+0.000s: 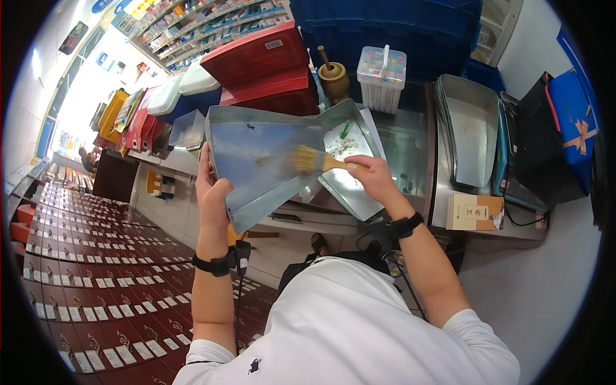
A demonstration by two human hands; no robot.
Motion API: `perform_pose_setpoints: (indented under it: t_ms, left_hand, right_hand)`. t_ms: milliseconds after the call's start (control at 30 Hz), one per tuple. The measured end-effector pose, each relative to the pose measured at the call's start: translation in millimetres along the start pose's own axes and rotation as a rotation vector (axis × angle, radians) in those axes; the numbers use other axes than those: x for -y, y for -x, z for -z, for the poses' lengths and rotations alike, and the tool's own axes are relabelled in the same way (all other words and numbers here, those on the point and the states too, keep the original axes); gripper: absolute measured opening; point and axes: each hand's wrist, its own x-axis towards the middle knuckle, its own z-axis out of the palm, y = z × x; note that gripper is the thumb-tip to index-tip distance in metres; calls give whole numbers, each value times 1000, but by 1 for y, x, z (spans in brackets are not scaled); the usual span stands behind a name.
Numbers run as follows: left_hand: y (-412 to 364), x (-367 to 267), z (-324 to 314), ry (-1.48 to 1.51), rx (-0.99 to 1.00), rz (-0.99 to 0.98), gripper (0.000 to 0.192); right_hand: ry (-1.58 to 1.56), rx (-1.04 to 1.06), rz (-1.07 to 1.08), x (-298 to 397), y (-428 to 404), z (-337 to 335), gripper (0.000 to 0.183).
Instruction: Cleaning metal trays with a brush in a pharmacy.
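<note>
My left hand (pixel 211 190) grips the left side of a metal scoop-shaped tray (pixel 269 134), tilted above the counter. Between the fingers of my right hand (pixel 373 175) is the wooden handle of a bristle brush (pixel 310 160). Its bristles lie over the inner face of the tray and look blurred. A small dark scrap sits near the tray's far edge. Below and to the right, a second metal tray (pixel 356 192) rests on the counter, partly covered by the first. Dark crumbs and a small green item (pixel 345 130) lie in it.
Behind stand a red box (pixel 262 57), a brass mortar with pestle (pixel 333 79) and a clear case of markers (pixel 381 79). Nested metal trays (pixel 469 130) and a carton (pixel 474 212) are at right. Labelled drawers (pixel 106 288) fill the left; a person (pixel 89 159) is far off.
</note>
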Motion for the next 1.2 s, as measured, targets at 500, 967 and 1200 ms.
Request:
perform_pose_setpoints:
  t_ms: [500,967,1200]
  left_hand:
    - [1,-7,-7,-86,59,-32,92]
    - [-1,-3,-6,-104,46,-42,88]
    - [3,-12,-2,-74,50,-40,88]
  right_hand:
    - [-142,298,-6,24,-21,-10,23]
    - [-128,267,12,40,0,-12,23]
    - [241,39,38,12,-6,23,24]
